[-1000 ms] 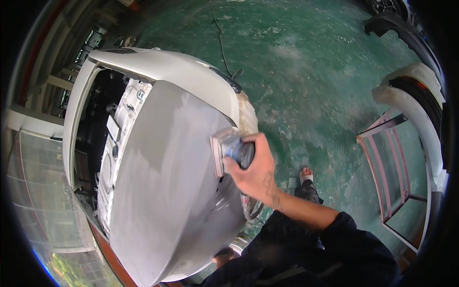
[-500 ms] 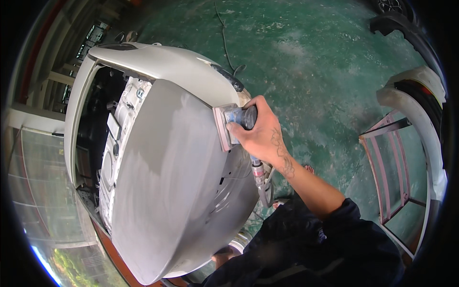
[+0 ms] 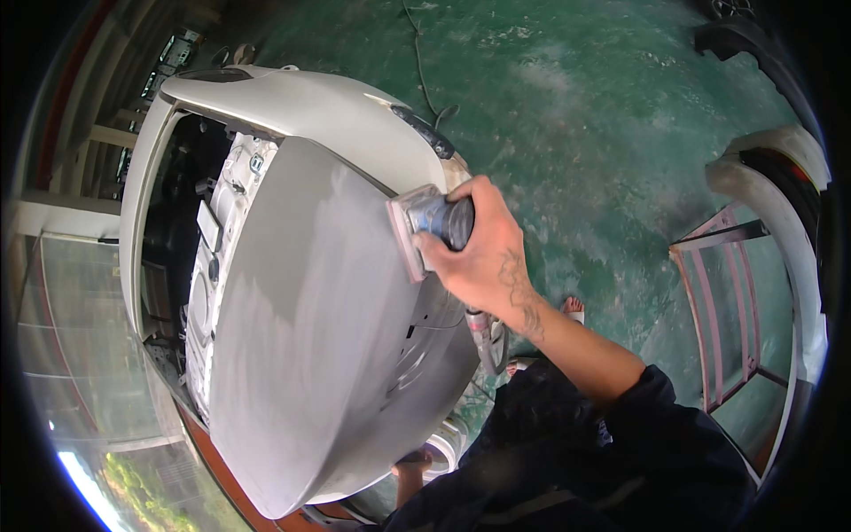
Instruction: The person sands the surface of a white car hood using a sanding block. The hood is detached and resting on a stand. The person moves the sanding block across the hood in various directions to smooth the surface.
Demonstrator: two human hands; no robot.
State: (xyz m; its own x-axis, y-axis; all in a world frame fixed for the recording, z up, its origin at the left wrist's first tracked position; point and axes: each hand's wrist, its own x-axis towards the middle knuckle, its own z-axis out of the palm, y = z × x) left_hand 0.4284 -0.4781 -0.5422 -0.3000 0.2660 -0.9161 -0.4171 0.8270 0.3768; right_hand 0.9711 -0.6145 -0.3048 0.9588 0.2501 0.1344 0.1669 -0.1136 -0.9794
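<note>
My right hand (image 3: 492, 253) is wrapped round a pneumatic sander (image 3: 434, 215) with a blue and black body. The sander's flat rectangular pad lies against the far right edge of a car's trunk lid (image 3: 292, 310), which is covered in dull grey with lighter sanded patches. An air hose (image 3: 481, 332) hangs from the tool below my wrist. Down at the lid's near edge, my left hand (image 3: 410, 467) shows only in part beside a white bucket-like container (image 3: 446, 442). Its fingers are too hidden to read.
The car's white rear fender (image 3: 346, 106) and tail lamp (image 3: 424, 131) adjoin the lid. A cable (image 3: 418, 62) lies on the green floor (image 3: 567, 106). Rightward stand a metal frame stand (image 3: 722, 310) and a loose bumper (image 3: 753, 168). Glass panels (image 3: 80, 337) line the left.
The sander and my right hand have shifted slightly left along the lid's edge, with the pad turned a little. More of my left hand shows. The whole view has shifted slightly.
</note>
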